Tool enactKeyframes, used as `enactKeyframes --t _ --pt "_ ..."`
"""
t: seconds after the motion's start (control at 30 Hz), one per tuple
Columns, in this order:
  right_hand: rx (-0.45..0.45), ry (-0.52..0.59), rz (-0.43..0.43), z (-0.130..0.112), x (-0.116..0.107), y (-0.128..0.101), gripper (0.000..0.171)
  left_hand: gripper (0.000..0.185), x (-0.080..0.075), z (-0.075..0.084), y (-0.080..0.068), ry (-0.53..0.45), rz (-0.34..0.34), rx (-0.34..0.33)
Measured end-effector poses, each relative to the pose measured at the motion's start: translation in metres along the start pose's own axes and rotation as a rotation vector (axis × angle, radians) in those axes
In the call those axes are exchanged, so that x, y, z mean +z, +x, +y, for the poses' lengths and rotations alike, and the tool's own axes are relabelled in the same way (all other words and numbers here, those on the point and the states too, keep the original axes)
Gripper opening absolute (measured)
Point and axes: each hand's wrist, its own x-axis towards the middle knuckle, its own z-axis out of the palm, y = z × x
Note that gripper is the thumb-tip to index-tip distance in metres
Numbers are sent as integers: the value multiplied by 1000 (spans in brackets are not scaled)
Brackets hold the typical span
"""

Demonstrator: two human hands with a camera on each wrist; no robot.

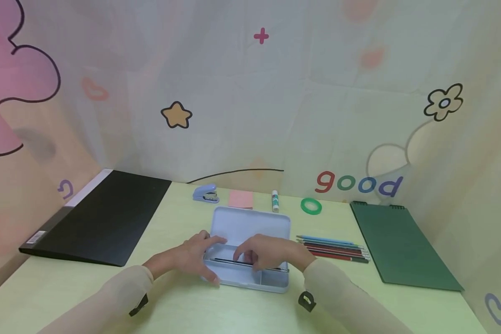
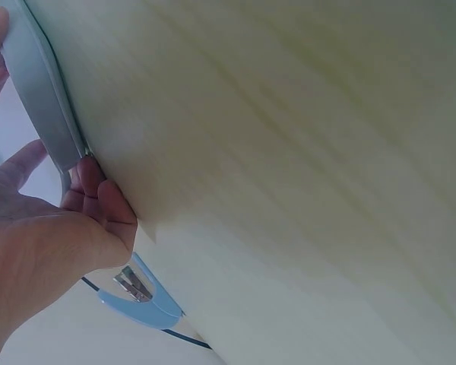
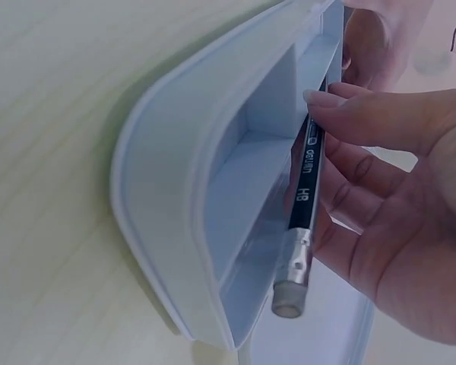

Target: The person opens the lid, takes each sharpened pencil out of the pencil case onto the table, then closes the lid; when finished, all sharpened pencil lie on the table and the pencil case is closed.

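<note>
**Black pencil going into open case**

My right hand (image 1: 271, 253) pinches a black HB pencil (image 3: 302, 199) in its fingers (image 3: 365, 125), lying along the tray of the open blue pencil case (image 1: 250, 250) mid-bench (image 1: 192, 306). My left hand (image 1: 192, 257) grips the case's left end. More pencils (image 1: 336, 248) lie just right of the case.
</note>
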Motion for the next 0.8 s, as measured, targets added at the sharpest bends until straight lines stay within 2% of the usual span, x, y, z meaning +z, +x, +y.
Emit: enactKeyframes --t 0.3,0.53,0.8 --pt "-15 6 49 5 -9 -17 42 93 0 1 0 3 -2 -9" --pt "-17 41 110 23 -23 -53 39 92 0 2 0 3 -4 -9" --pt "75 75 208 52 -35 -100 35 92 0 2 -1 4 0 -8"
